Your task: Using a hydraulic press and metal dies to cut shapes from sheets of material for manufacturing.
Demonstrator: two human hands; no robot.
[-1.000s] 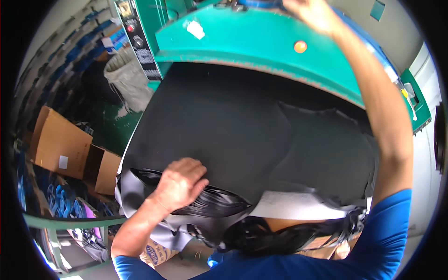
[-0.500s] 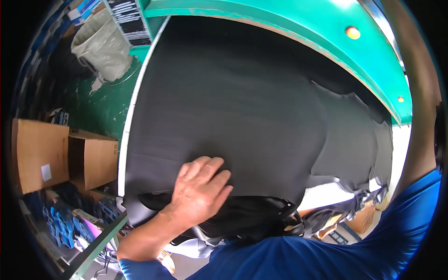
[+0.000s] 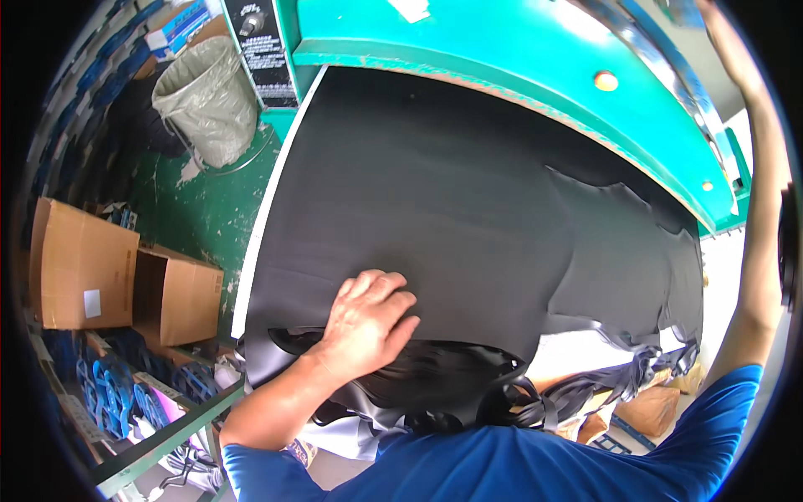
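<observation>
A large black sheet (image 3: 435, 201), smooth like leather, lies spread over the white-edged table. My left hand (image 3: 368, 318) rests palm down on its near part, fingers apart and slightly bent, holding nothing. Below that hand the sheet's near edge hangs in loose, shiny black folds (image 3: 427, 376). My right arm is stretched up along the right side, beside the green machine (image 3: 535, 50). Only a bit of my right hand (image 3: 709, 15) shows at the top rim, so its fingers and anything they touch are hidden.
The machine's green beam, with orange buttons (image 3: 606, 81), spans the sheet's far side. A control panel (image 3: 263, 54) stands at its left end. On the left are a lined waste bin (image 3: 209, 105), open cardboard boxes (image 3: 88, 263), a green rail (image 3: 171, 439) and blue parts (image 3: 104, 397).
The view has shifted, showing more of the machine's top and the control panel. My right arm reaches farther up and away. My left hand stays on the sheet, nearly unmoved.
</observation>
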